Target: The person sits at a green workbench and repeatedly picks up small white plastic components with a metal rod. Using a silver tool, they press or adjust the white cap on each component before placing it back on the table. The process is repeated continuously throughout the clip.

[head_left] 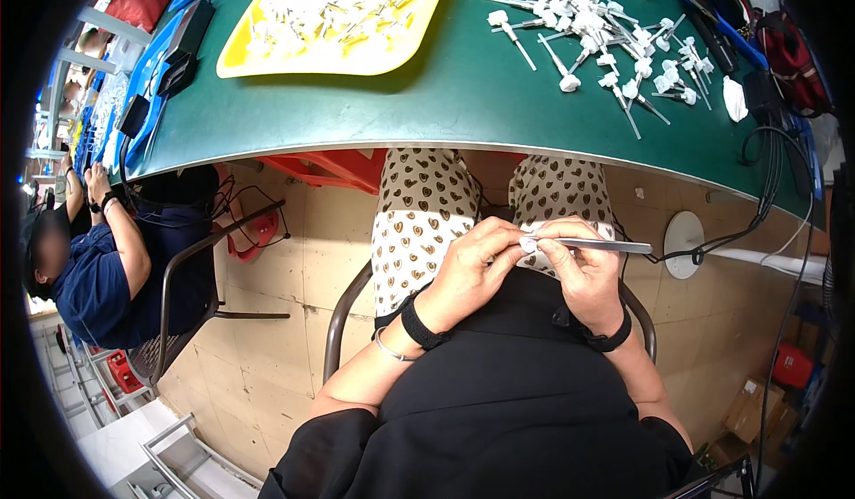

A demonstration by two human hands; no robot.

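My two hands meet above my lap, just off the near edge of the table. My left hand (476,263) is closed, its fingertips pinching a small white plastic part (529,244). Closed as well, my right hand (588,276) grips a slim, flat grey metal tool (610,245) whose end sticks out to the right. The tool's working end is hidden at the fingertips, beside the white part, so its exact kind does not show. Up on the table lies a loose pile of white plastic pieces with thin stems (588,32).
A yellow tray (232,58) full of similar pieces stands on the green table (374,112). Black cables (773,170) hang at the right edge, near a red bag (793,63). At left, a co-worker (107,259) sits on a chair by blue trays.
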